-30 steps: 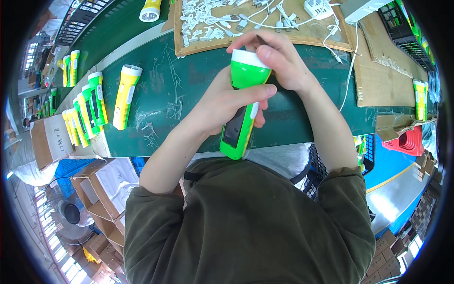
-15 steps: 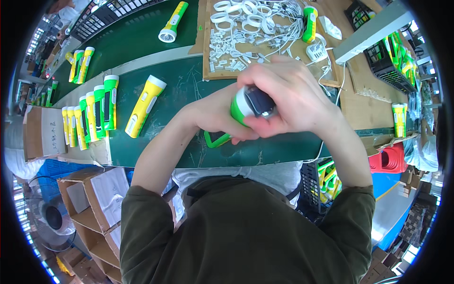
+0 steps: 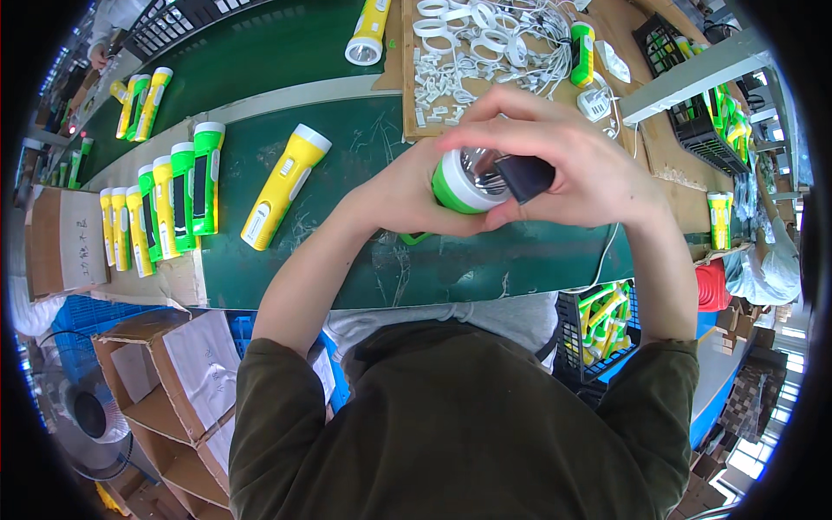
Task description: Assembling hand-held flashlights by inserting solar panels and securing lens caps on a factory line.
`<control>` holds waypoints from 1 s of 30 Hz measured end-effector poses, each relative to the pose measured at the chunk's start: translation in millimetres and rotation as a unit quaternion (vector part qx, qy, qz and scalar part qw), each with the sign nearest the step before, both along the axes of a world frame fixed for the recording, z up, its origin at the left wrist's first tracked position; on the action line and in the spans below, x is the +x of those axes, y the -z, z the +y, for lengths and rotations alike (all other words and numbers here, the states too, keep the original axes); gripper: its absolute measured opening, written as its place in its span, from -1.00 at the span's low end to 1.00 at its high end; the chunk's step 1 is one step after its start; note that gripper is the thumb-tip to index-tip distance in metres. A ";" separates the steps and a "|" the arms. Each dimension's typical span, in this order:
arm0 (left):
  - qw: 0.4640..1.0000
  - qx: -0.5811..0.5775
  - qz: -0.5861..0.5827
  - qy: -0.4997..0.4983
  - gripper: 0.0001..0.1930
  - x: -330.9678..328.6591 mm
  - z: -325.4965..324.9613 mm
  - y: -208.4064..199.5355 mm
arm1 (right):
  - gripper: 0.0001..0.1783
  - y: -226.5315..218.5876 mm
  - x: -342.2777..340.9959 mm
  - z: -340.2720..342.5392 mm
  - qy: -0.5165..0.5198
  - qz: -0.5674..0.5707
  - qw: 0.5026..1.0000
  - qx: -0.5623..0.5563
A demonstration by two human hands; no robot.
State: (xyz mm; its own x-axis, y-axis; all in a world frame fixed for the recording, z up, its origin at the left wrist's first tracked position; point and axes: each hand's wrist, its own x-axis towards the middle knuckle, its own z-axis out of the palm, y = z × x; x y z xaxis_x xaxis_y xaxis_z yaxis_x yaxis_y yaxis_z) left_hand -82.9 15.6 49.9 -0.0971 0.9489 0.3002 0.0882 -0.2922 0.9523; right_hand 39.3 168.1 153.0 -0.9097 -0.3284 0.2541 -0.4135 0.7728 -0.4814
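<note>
My left hand (image 3: 407, 195) is wrapped round a green flashlight (image 3: 457, 189) with a white rim, its lens end turned up toward me. The shiny reflector shows inside the rim. Over the lens edge, my right hand (image 3: 594, 169) pinches a dark rectangular piece (image 3: 526, 178); its fingers also reach round the flashlight's head. Whether the piece touches the lens I cannot tell. Below my hands, a bit of another green item (image 3: 414, 237) peeks out on the green table (image 3: 373, 269). Left of my forearm lies a yellow flashlight (image 3: 286, 186) with a white head.
A row of yellow and green flashlights (image 3: 162, 204) stretches along the left edge. Ahead, a wooden board (image 3: 410, 104) bears white rings and cables (image 3: 485, 43). A grey metal post (image 3: 693, 74) slants at the right. A black crate (image 3: 598, 325) of flashlights sits below the table.
The flashlight's lens end has come into clearer view, with the reflector now showing. The dark piece has shifted right, off the lens middle. My view has swung slightly.
</note>
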 end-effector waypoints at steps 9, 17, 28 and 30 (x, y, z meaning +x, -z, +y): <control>0.984 -0.060 -0.126 0.111 -0.37 -8.5 -13.1 11.4 | -0.27 10.6 -8.2 -8.6 -0.062 -0.022 0.989 -0.131; 0.979 -0.035 0.125 -0.155 -0.34 3.2 -7.8 10.3 | -0.39 10.7 8.0 -30.3 0.269 -0.048 0.955 0.113; 0.989 0.034 -0.142 0.001 -0.25 0.4 -12.6 19.9 | -0.35 15.4 34.5 -0.8 0.104 -0.018 0.988 -0.111; 0.991 0.058 -0.118 -0.033 -0.12 2.2 -14.0 19.9 | -0.41 40.0 44.0 -13.2 0.151 0.068 0.965 -0.202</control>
